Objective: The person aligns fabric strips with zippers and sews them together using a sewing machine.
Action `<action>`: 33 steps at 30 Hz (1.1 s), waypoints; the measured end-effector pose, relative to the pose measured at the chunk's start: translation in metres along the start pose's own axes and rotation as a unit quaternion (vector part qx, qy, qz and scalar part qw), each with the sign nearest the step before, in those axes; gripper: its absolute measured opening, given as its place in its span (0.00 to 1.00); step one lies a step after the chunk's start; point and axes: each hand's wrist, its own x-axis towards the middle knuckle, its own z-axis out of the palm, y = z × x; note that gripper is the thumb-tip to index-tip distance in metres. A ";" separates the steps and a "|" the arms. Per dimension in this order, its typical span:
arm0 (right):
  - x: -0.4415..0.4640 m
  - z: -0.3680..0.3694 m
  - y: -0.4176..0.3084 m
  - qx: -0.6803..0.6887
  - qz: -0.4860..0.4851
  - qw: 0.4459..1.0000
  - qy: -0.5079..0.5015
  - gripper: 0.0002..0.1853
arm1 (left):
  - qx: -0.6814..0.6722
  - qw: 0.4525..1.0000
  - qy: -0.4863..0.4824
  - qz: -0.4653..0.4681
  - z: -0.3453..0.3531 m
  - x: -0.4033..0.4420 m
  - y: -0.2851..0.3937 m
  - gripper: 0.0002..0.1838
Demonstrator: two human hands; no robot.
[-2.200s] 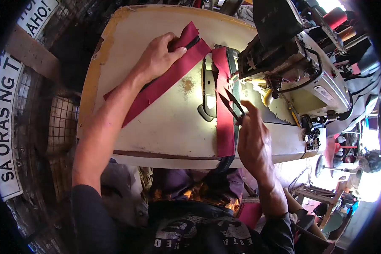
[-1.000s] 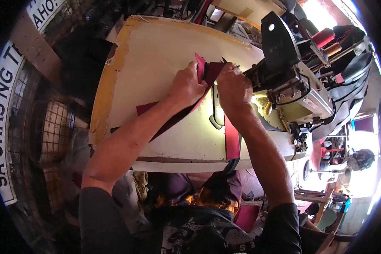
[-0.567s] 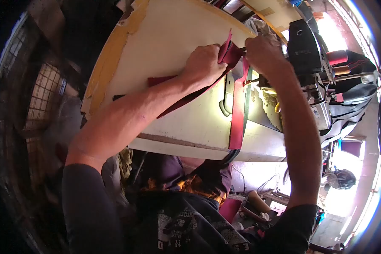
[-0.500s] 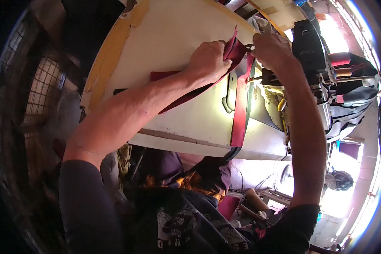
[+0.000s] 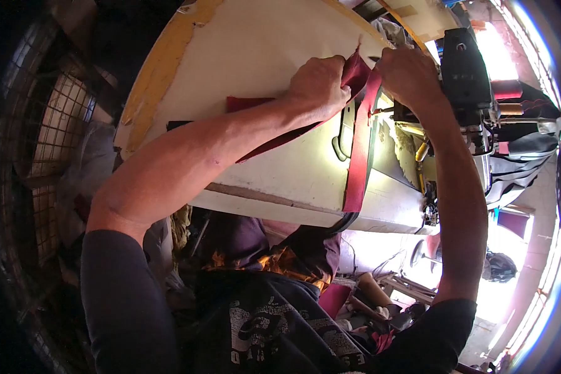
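Observation:
My left hand (image 5: 320, 87) is closed around the edge of a dark red fabric piece (image 5: 356, 73), its pointed corner sticking up past my fingers. The rest of this piece runs down to the left, partly under my left forearm. My right hand (image 5: 409, 76) is closed at the top of a narrow red strip (image 5: 357, 162). This strip hangs down across the white tabletop to its front edge, with a black band (image 5: 344, 222) beside and below it. A small dark object shows by my right fingertips, too unclear to name.
The white worktable (image 5: 243, 50) has a worn, yellowed edge. A black sewing machine (image 5: 466, 68) stands on the right, with spools of red thread (image 5: 506, 89) behind it. A lamp lights the slotted metal plate (image 5: 346, 124). Scraps and rolls (image 5: 375, 292) lie below the table.
My right hand has shifted slightly right and down, now against the strip's top end. The strip's upper part has come up beside the red piece. My left hand has moved slightly right.

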 end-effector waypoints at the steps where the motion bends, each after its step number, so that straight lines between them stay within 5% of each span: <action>1: 0.002 0.008 0.008 -0.004 -0.016 1.000 0.017 0.11 | 0.000 1.000 0.005 0.004 0.001 -0.001 0.000 0.17; 5: -0.022 -0.027 -0.007 0.032 0.002 0.988 0.149 0.09 | 0.031 0.999 0.041 -0.005 -0.006 0.005 -0.002 0.18; 8: -0.098 -0.075 -0.049 0.168 0.126 0.977 0.048 0.13 | 0.063 0.994 0.085 0.002 -0.024 0.020 -0.007 0.18; 9: -0.134 -0.070 -0.067 0.194 0.137 0.965 0.112 0.13 | 0.058 0.992 0.109 0.008 -0.034 0.023 -0.008 0.19; 11: -0.197 -0.038 -0.088 0.339 0.187 0.917 0.100 0.13 | -0.008 0.996 0.075 0.050 -0.054 0.034 -0.014 0.17; 12: -0.222 -0.002 -0.092 0.345 0.239 0.900 0.113 0.15 | -0.025 0.997 0.052 0.050 -0.064 0.037 -0.011 0.16; 13: -0.243 0.037 -0.088 0.348 0.339 0.873 0.043 0.16 | -0.069 0.995 -0.053 -0.055 -0.086 0.033 0.012 0.17; 15: -0.268 0.097 -0.075 0.309 0.375 0.873 0.049 0.19 | -0.125 0.988 -0.065 0.066 -0.084 0.037 0.002 0.17; 18: -0.287 0.110 -0.084 0.258 0.410 0.870 0.093 0.25 | -0.079 0.991 -0.103 0.009 -0.088 -0.018 0.092 0.18; 19: -0.291 0.084 -0.088 0.375 0.359 0.840 0.161 0.28 | 0.025 0.989 -0.145 0.022 -0.087 -0.037 0.116 0.18; 21: -0.300 0.046 -0.123 0.550 0.247 0.774 0.193 0.39 | 0.015 0.983 -0.149 0.103 -0.060 -0.079 0.142 0.17; 24: -0.305 0.011 -0.170 0.766 0.056 0.562 0.308 0.40 | -0.073 0.964 -0.206 0.151 -0.020 -0.131 0.158 0.24; 25: -0.318 0.009 -0.194 0.812 0.099 0.525 0.235 0.30 | -0.110 0.960 -0.212 0.146 -0.003 -0.148 0.165 0.25; 26: -0.321 0.000 -0.208 0.830 0.135 0.439 0.316 0.20 | -0.138 0.967 -0.192 0.097 0.014 -0.168 0.177 0.21; 28: -0.340 -0.001 -0.226 0.844 0.198 0.394 0.306 0.15 | -0.142 0.938 -0.276 0.155 0.015 -0.167 0.169 0.19; 30: -0.383 0.011 -0.220 0.845 0.294 0.408 0.179 0.12 | -0.136 0.917 -0.328 0.180 0.011 -0.149 0.136 0.18; 33: -0.464 0.031 -0.210 0.647 0.578 0.420 0.268 0.19 | -0.102 0.967 -0.216 0.091 0.000 -0.126 0.122 0.16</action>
